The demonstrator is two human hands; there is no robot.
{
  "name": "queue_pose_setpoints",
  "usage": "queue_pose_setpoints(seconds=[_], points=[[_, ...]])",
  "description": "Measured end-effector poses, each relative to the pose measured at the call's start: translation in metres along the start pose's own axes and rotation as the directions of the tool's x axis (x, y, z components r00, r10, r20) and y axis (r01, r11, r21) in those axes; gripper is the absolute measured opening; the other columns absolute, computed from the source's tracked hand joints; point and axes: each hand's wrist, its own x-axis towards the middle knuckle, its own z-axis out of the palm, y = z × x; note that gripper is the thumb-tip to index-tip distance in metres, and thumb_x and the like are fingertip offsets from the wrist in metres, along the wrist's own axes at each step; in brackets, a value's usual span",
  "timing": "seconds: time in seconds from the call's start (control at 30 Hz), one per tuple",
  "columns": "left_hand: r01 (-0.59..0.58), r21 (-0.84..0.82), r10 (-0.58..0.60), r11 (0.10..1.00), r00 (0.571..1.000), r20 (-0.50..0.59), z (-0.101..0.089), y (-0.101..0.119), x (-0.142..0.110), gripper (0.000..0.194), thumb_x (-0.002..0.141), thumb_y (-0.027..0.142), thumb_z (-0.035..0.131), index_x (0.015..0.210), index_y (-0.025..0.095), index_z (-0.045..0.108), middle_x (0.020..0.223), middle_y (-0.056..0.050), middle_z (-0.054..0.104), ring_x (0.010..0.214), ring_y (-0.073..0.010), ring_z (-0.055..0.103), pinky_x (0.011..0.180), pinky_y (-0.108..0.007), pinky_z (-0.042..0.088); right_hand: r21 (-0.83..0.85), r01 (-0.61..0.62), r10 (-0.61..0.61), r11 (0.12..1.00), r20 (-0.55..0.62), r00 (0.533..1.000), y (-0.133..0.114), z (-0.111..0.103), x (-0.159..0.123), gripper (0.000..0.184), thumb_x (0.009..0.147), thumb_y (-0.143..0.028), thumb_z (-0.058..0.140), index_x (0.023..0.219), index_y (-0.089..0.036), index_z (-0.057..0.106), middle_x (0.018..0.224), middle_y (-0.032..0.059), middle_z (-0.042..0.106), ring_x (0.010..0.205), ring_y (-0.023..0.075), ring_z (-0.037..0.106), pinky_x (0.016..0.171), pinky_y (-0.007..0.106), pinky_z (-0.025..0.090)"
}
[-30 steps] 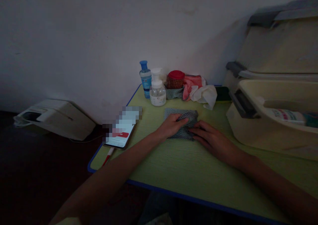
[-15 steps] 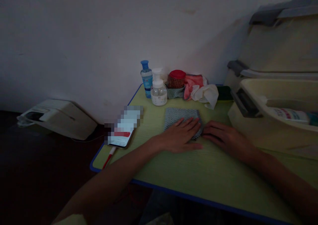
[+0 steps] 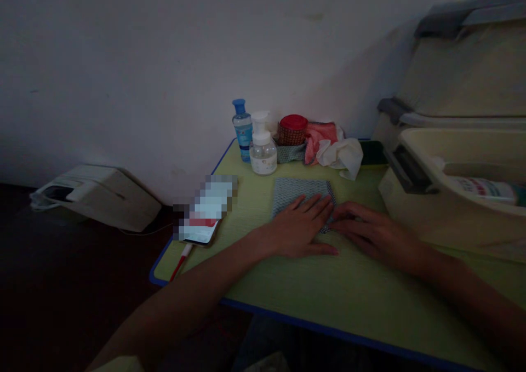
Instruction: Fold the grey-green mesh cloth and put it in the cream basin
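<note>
"Where is the grey cloth [image 3: 298, 188]?"

"It lies flat on the green table [image 3: 329, 290], partly under the left hand [image 3: 302, 227]."

"What is that hand like?"

"It is wide and flat, palm down, and it grips nothing. I think it presses so the cloth can't slide or puff up."

"And the right hand [image 3: 370, 232]?"

"Its fingers are close together at the cloth's right edge. (I can't tell if they pinch it, it's too dark there.) Maybe they are there to mind that edge while the other hand pushes down."

"Why are the blue bottle [image 3: 243, 136], the pump bottle [image 3: 263, 158] and the round red-topped thing [image 3: 293, 131] near the wall [image 3: 164, 59]?"

"Maybe so they don't get bumped by the hands."

"And the phone [image 3: 209, 202]?"

"It lies by the table's left side, with a cord [image 3: 179, 262] in its end. Maybe it sits there so the cord can reach."

"What's on the right?"

"A big box [image 3: 411, 213], past the right hand."
</note>
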Motion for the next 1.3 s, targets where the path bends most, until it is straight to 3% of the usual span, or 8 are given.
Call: queue_pose_setpoints(seconds=[0.2,0.6,0.7,0.8,0.9,1.0,1.13,1.3], points=[[-0.007,0.009,0.007,1.0,1.0,-0.007,0.002,-0.001,0.0,0.081,0.085,0.062,0.033,0.141,0.006,0.022,0.151,-0.018,0.014,0.141,-0.0264,0.01,0.113,-0.043,0.012,-0.011,0.015,-0.014,1.0,0.041,0.999,-0.001,0.001,-0.002,0.031,0.085,-0.013,0.038,0.085,-0.018,0.068,0.091,0.0094,0.061,0.084,0.0172,0.059,0.072,0.032,0.052],[-0.004,-0.121,0.013,0.993,0.998,0.069,-0.009,-0.001,-0.001,0.082,0.087,0.059,0.036,0.142,0.001,0.018,0.152,-0.018,0.01,0.142,-0.0261,0.005,0.114,-0.044,0.005,-0.123,0.1,-0.11,0.987,-0.083,0.99,-0.003,-0.002,0.001,0.029,0.086,-0.012,0.039,0.087,-0.018,0.067,0.088,0.0098,0.061,0.082,0.0173,0.059,0.067,0.03,0.053],[0.036,-0.211,-0.015,0.977,0.995,0.099,-0.017,-0.002,-0.001,0.077,0.09,0.055,0.031,0.142,0.001,0.014,0.152,-0.018,0.01,0.142,-0.023,0.006,0.115,-0.039,0.006,-0.09,0.06,-0.07,0.994,-0.12,0.99,-0.003,0.0,0.0,0.027,0.087,-0.014,0.039,0.091,-0.019,0.065,0.091,0.0088,0.061,0.084,0.0167,0.06,0.07,0.03,0.054],[0.11,-0.246,-0.101,0.963,0.994,0.048,-0.02,-0.006,-0.001,0.069,0.093,0.051,0.023,0.142,0.003,0.017,0.151,-0.018,0.014,0.141,-0.021,0.01,0.114,-0.036,0.014,-0.087,0.001,-0.015,0.996,-0.169,0.986,-0.004,0.002,0.002,0.026,0.089,-0.016,0.039,0.097,-0.018,0.064,0.091,0.0088,0.062,0.084,0.0169,0.06,0.072,0.03,0.054],[0.209,-0.135,-0.217,0.969,0.975,-0.053,-0.015,-0.015,0.0,0.064,0.095,0.048,0.02,0.141,0.003,0.023,0.15,-0.019,0.018,0.141,-0.0237,0.014,0.113,-0.038,0.016,-0.113,-0.029,0.008,0.993,-0.18,0.984,-0.004,0.003,0.003,0.027,0.091,-0.02,0.038,0.098,-0.018,0.064,0.09,0.009,0.062,0.083,0.0172,0.061,0.072,0.031,0.055],[0.288,0.002,-0.287,0.958,0.954,-0.085,-0.008,-0.025,0.0,0.062,0.095,0.046,0.021,0.141,0.005,0.025,0.15,-0.018,0.019,0.14,-0.0264,0.015,0.113,-0.041,0.016,-0.142,-0.031,0.004,0.989,-0.186,0.983,-0.003,0.003,0.003,0.027,0.091,-0.021,0.038,0.098,-0.016,0.064,0.091,0.0093,0.063,0.084,0.0176,0.062,0.072,0.031,0.055],[0.296,0.07,-0.291,0.953,0.954,-0.071,-0.003,-0.03,0.0,0.065,0.094,0.05,0.023,0.141,0.006,0.025,0.15,-0.019,0.019,0.14,-0.0266,0.016,0.113,-0.04,0.017,-0.14,-0.084,0.057,0.986,-0.187,0.981,-0.003,0.004,0.002,0.028,0.091,-0.024,0.037,0.099,-0.017,0.063,0.093,0.0091,0.064,0.084,0.0176,0.063,0.074,0.033,0.055],[0.278,0.064,-0.272,0.959,0.959,-0.081,0.0,-0.015,0.004,0.064,0.093,0.05,0.023,0.141,0.007,0.026,0.15,-0.018,0.021,0.14,-0.0264,0.016,0.113,-0.041,0.017,-0.102,-0.262,0.234,0.96,-0.223,0.946,-0.001,0.007,0.002,0.038,0.092,-0.037,0.033,0.111,-0.016,0.059,0.108,0.0114,0.063,0.1,0.0218,0.061,0.087,0.041,0.052]])
